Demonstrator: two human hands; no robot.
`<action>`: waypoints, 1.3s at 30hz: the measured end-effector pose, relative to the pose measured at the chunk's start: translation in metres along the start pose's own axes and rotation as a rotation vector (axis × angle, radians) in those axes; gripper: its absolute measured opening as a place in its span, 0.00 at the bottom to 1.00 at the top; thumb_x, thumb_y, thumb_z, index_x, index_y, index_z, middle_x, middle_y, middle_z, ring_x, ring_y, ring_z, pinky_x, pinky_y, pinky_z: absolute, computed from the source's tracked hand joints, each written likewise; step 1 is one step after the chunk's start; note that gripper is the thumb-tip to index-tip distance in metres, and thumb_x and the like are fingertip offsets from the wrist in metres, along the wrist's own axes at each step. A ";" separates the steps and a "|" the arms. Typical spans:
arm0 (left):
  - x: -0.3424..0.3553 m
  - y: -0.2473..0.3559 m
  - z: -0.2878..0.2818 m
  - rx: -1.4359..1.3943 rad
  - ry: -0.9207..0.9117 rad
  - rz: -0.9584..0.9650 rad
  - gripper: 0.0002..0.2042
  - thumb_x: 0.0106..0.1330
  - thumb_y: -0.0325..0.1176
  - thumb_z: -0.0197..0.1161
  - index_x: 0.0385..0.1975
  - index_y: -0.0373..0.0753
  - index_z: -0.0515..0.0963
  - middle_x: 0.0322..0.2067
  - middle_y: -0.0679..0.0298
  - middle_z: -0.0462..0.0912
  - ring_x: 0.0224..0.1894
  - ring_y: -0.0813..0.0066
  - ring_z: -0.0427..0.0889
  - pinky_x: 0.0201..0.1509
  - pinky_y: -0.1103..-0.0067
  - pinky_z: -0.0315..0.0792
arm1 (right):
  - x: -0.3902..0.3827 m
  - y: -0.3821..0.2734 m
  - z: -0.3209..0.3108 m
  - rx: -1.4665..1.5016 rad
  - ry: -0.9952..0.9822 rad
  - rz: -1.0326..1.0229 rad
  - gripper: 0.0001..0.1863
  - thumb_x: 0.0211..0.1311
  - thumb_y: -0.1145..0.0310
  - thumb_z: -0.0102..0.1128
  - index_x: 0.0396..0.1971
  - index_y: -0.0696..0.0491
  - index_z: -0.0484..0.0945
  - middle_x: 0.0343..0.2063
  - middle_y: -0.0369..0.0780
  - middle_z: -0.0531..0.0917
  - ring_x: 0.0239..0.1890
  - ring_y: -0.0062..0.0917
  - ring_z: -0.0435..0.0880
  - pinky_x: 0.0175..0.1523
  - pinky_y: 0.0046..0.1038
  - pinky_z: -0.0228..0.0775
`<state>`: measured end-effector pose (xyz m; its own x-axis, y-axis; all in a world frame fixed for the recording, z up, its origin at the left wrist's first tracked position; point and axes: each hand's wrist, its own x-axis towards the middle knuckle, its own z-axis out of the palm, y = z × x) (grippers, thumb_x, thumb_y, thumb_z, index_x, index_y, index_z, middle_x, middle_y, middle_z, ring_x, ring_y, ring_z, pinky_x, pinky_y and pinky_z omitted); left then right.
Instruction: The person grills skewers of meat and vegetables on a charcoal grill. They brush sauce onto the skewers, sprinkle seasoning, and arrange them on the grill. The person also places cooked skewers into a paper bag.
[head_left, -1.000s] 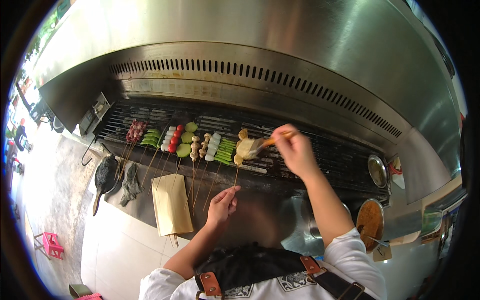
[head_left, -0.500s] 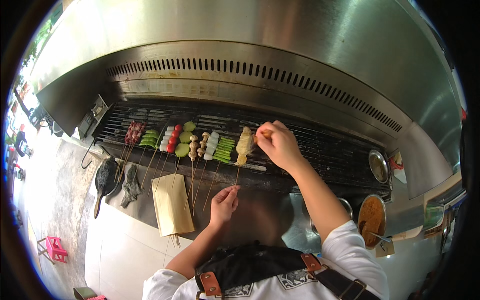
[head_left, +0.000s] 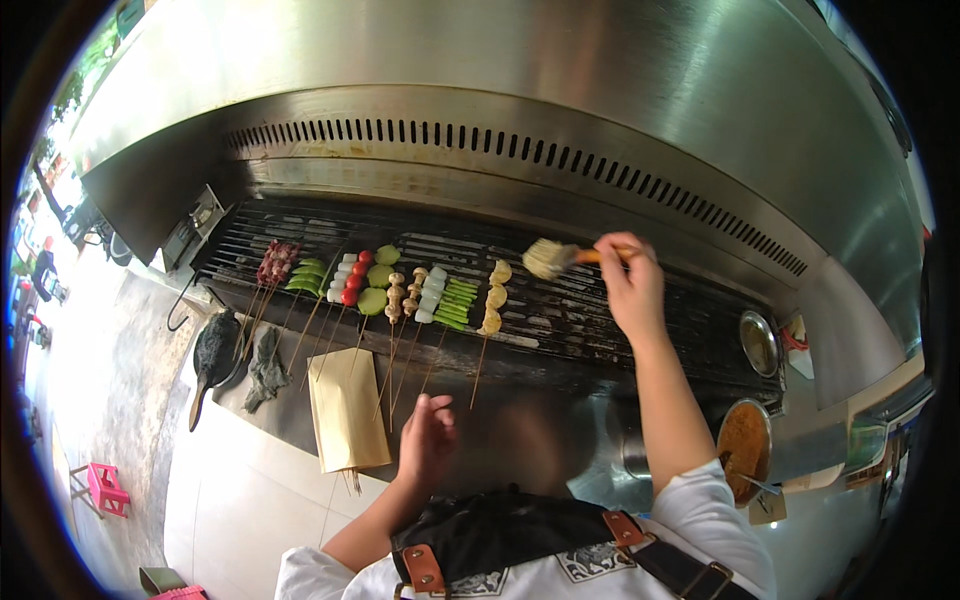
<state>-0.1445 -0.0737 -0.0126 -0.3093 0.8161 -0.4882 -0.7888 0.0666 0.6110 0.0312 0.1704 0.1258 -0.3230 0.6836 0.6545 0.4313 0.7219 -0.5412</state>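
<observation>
My right hand (head_left: 634, 285) grips the wooden handle of a basting brush (head_left: 548, 259), its pale bristles hanging over the right half of the charcoal grill (head_left: 650, 330). Loosely curled and holding nothing, my left hand (head_left: 428, 440) hovers in front of the grill, fingers slightly apart. Nearest to both hands lies a skewer of yellowish round pieces (head_left: 496, 297), its stick pointing toward me. To its left are green stalk skewers (head_left: 457, 303), white pieces (head_left: 432, 294), mushrooms (head_left: 394, 297), green slices (head_left: 373, 301), red tomatoes (head_left: 352, 283), green pods (head_left: 306, 276) and red meat (head_left: 277, 264).
A brown paper bag (head_left: 348, 410) with sticks, a grey cloth (head_left: 266, 370) and a dark brush (head_left: 212, 350) lie along the front ledge. On the right stand a bowl of orange-brown seasoning (head_left: 746, 440) and a metal bowl (head_left: 759, 343). A steel hood (head_left: 520, 60) rises behind.
My left hand has let go of the yellowish skewer and drawn back toward me. The brush has lifted off that skewer, moving right and away with my right hand.
</observation>
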 end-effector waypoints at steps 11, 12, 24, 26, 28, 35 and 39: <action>-0.022 0.008 -0.014 -0.066 0.022 0.007 0.10 0.66 0.34 0.57 0.43 0.39 0.76 0.16 0.73 0.72 0.15 0.87 0.61 0.18 0.90 0.55 | -0.053 0.016 -0.053 0.149 0.060 0.203 0.04 0.66 0.74 0.49 0.33 0.55 0.74 0.32 0.33 0.74 0.24 0.11 0.69 0.30 0.14 0.61; -0.022 0.006 -0.012 -0.073 0.014 0.021 0.10 0.66 0.34 0.56 0.43 0.37 0.76 0.17 0.71 0.72 0.15 0.86 0.61 0.18 0.90 0.56 | -0.054 0.015 -0.054 0.134 0.058 0.188 0.04 0.66 0.74 0.49 0.33 0.56 0.74 0.32 0.33 0.74 0.24 0.11 0.69 0.30 0.14 0.61; -0.033 0.025 -0.010 1.080 -0.048 0.088 0.11 0.67 0.39 0.55 0.38 0.40 0.80 0.17 0.65 0.75 0.18 0.74 0.76 0.24 0.81 0.69 | -0.062 -0.007 -0.049 0.156 0.021 0.160 0.03 0.60 0.75 0.54 0.32 0.56 0.75 0.33 0.38 0.74 0.31 0.20 0.75 0.38 0.21 0.68; -0.043 0.040 -0.007 1.548 0.075 0.487 0.10 0.65 0.39 0.56 0.35 0.40 0.79 0.19 0.62 0.77 0.22 0.67 0.79 0.28 0.75 0.73 | -0.063 -0.008 -0.053 0.165 0.026 0.173 0.03 0.60 0.76 0.54 0.33 0.56 0.75 0.34 0.38 0.73 0.30 0.19 0.75 0.37 0.21 0.68; -0.041 0.054 -0.001 1.644 0.158 0.880 0.08 0.60 0.37 0.58 0.31 0.40 0.76 0.24 0.56 0.80 0.27 0.55 0.80 0.32 0.66 0.75 | -0.065 -0.009 -0.054 0.170 0.010 0.174 0.03 0.60 0.76 0.53 0.33 0.56 0.75 0.34 0.38 0.73 0.30 0.19 0.74 0.36 0.20 0.68; 0.009 0.073 0.012 1.924 0.285 0.543 0.08 0.62 0.35 0.52 0.33 0.39 0.73 0.27 0.51 0.81 0.28 0.49 0.80 0.34 0.60 0.74 | -0.071 -0.013 -0.055 0.170 -0.004 0.135 0.02 0.60 0.75 0.53 0.32 0.56 0.75 0.34 0.37 0.72 0.31 0.19 0.73 0.34 0.20 0.67; 0.013 0.074 0.010 1.830 0.291 0.654 0.08 0.64 0.35 0.49 0.31 0.38 0.73 0.25 0.49 0.80 0.29 0.48 0.80 0.34 0.59 0.73 | -0.076 -0.012 -0.062 0.174 0.011 0.168 0.02 0.60 0.75 0.53 0.31 0.56 0.75 0.34 0.38 0.72 0.32 0.19 0.73 0.35 0.21 0.67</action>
<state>-0.2015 -0.0524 0.0328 -0.4903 0.8671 0.0882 0.8081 0.4144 0.4187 0.1034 0.1030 0.1152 -0.2498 0.7951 0.5527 0.3266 0.6065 -0.7249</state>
